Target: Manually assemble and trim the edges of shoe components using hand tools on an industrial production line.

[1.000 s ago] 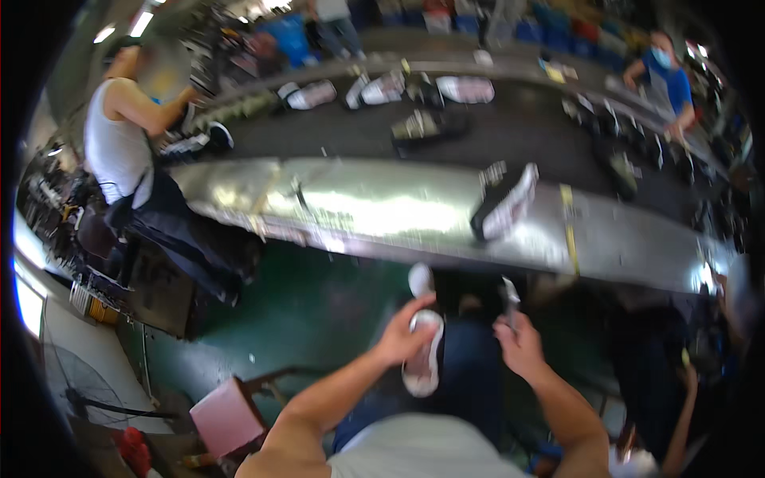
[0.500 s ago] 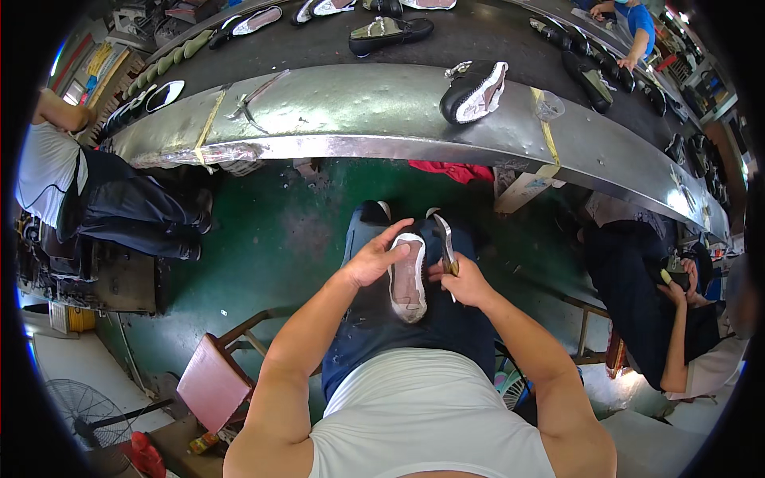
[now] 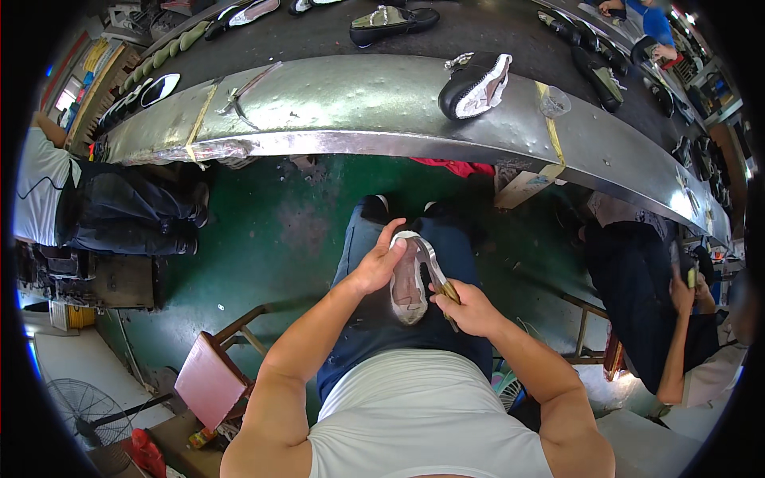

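Observation:
A shoe upper on a last (image 3: 408, 287) rests over my lap with its sole side up. Its pale pinkish-brown bottom is ringed by a white edge. At the shoe's far end my left hand (image 3: 380, 265) is closed on it, thumb pressed on the underside. My right hand (image 3: 470, 307) is wrapped round the handle of lasting pliers (image 3: 448, 291), partly hidden by the fingers. The pliers' curved metal head lies along the shoe's right side and reaches its far edge, touching or nearly so.
Ahead runs a metal-edged bench (image 3: 343, 142) with a dark belt. A black shoe (image 3: 476, 86) and a clear cup (image 3: 555, 101) stand on its edge; more shoes (image 3: 392, 24) lie beyond. Co-workers sit at left (image 3: 48, 187) and right (image 3: 677, 319). A pink-topped stool (image 3: 211, 381) is at lower left.
The pliers have moved left from beside the shoe, and their head now lies against its far right edge. My left hand has shifted slightly, still holding the shoe.

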The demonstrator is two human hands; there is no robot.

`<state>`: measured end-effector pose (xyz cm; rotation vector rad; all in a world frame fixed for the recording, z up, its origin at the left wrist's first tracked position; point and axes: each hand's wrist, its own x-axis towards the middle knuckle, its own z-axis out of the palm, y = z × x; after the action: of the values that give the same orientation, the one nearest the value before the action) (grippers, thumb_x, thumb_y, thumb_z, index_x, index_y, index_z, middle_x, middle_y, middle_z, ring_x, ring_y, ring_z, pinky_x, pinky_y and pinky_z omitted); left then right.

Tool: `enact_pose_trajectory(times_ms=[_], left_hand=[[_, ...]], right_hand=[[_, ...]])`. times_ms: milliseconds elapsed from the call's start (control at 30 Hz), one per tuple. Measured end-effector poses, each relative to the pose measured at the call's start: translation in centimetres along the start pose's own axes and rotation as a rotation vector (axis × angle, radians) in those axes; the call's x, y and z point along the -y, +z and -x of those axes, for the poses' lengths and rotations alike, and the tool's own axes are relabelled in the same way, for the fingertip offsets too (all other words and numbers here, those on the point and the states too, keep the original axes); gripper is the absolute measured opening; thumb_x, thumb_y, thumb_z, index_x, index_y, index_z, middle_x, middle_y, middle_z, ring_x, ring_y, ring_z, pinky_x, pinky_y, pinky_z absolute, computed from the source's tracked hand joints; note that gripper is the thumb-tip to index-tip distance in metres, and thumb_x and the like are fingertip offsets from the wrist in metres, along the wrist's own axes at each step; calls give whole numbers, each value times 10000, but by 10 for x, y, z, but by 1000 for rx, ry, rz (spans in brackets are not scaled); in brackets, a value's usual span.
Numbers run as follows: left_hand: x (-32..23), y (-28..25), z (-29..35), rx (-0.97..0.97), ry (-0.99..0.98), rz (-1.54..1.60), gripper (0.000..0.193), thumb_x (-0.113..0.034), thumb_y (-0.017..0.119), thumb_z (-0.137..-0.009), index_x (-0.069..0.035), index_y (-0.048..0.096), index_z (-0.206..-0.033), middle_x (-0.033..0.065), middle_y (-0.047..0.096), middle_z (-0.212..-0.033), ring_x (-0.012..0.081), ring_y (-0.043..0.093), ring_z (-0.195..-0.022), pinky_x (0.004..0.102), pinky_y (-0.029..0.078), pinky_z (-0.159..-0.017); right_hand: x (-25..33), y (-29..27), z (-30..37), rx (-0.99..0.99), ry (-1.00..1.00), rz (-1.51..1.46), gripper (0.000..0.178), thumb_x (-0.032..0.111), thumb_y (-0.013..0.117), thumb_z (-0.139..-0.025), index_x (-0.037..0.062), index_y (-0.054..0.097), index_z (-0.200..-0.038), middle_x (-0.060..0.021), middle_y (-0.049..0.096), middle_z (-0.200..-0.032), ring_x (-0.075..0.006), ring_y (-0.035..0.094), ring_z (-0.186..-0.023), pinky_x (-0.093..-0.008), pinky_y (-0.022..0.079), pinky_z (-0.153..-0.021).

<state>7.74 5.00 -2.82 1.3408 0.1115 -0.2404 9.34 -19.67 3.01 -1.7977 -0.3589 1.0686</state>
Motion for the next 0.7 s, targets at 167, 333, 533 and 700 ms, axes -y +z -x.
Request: enact_pose_trajectory(times_ms=[167,333,533,700], left_hand=[[5,-4,1,47,19,-198,634,-380,449,-1054,-95,175,-1550,170,482,-1392,257,449,-1303,345,318,-1125],[6,-8,-3,48,53,-324,612,-386,453,-1066,-124,178,-1546,101,546,-1318,197,467,-1251,329,333,-1108],[6,-4,-2,28,81,-382,572,-338,440,-1075,-107,215,-1548,127,533,-1343,199,465,-1260,324,338,-1105],[-13,4,3,-43,5,-350,510,-263,480,-1064,-95,330,-1521,110,546,-1329,176,482,-1238,316,369,-1080]], right_hand=[[1,-2,-2,-26,-75,-19,273,226,578,-979,7,611,-1140,-61,609,-778,-123,566,-686,-296,456,-600],[11,-6,-4,156,89,-763,261,200,522,-1023,-11,592,-1159,-67,648,-899,-101,570,-716,-208,404,-548],[1,-20,-3,230,45,-334,303,181,528,-1021,-25,551,-1242,-128,655,-1174,-146,632,-852,-267,497,-661],[18,-27,-13,167,120,-297,185,176,550,-996,0,604,-1006,-63,657,-803,-139,619,-710,-314,529,-683]])
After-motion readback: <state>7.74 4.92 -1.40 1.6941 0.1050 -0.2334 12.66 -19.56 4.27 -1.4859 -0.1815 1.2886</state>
